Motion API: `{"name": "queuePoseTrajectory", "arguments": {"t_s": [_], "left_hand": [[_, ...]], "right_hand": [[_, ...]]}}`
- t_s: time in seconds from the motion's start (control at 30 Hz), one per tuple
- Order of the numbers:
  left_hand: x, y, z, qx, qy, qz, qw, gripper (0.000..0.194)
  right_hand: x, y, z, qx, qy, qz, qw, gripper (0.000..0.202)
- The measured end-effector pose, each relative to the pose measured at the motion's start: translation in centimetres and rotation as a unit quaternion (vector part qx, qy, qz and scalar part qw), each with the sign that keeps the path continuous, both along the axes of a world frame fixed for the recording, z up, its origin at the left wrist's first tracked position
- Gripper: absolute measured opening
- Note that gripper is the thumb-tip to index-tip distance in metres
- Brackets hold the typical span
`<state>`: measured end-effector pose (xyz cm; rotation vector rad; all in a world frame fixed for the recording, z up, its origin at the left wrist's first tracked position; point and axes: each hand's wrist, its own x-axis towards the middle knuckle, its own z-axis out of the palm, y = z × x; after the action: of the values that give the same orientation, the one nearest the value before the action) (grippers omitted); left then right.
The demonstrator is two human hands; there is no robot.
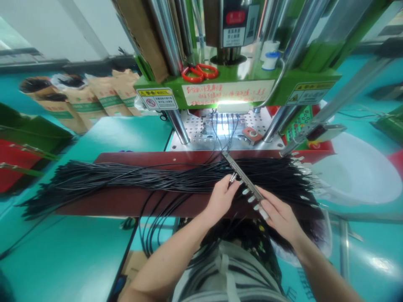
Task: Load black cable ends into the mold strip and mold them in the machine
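A narrow grey metal bar (242,174) slants across the front of the bench, with several pale connector ends (251,198) sticking out along its near side. My right hand (278,212) is closed around the lower end of this bar. My left hand (221,197) pinches a small shiny metal connector (233,178) against the bar's near edge; its fingertips are partly hidden. Under and behind both hands lies a long bundle of black cables (163,178). Several loose black cables (151,222) loop down below my left forearm.
Ahead stands a green press (176,94) with a lit perforated metal plate (197,134) and thin cables in its middle. Red-handled scissors (200,73) lie on its crossbeam. The cables rest on a dark red board (110,203). A white basin (355,172) is at right, paper sacks (85,98) at left.
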<state>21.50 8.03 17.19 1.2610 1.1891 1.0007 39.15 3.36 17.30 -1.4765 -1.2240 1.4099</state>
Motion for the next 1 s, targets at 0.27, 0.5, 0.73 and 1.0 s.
{"name": "queuePoseTrajectory", "arguments": {"t_s": [0.27, 0.5, 0.73, 1.0], "left_hand": [[-0.5, 0.5, 0.7, -0.001, -0.079, 0.043, 0.996, 0.027], [-0.3, 0.4, 0.9, -0.041, -0.164, 0.048, 0.984, 0.030], [0.1, 0.6, 0.6, -0.073, -0.130, 0.022, 0.989, 0.028], [-0.3, 0.7, 1.1, -0.097, -0.128, 0.026, 0.987, 0.026]], "right_hand": [[-0.1, 0.1, 0.2, -0.045, 0.063, -0.063, 0.995, 0.042], [0.7, 0.3, -0.8, -0.078, 0.123, -0.070, 0.987, 0.044], [0.7, 0.2, -0.5, -0.084, 0.118, -0.046, 0.988, 0.045], [0.8, 0.3, -0.4, -0.080, 0.071, -0.018, 0.994, 0.047]]}}
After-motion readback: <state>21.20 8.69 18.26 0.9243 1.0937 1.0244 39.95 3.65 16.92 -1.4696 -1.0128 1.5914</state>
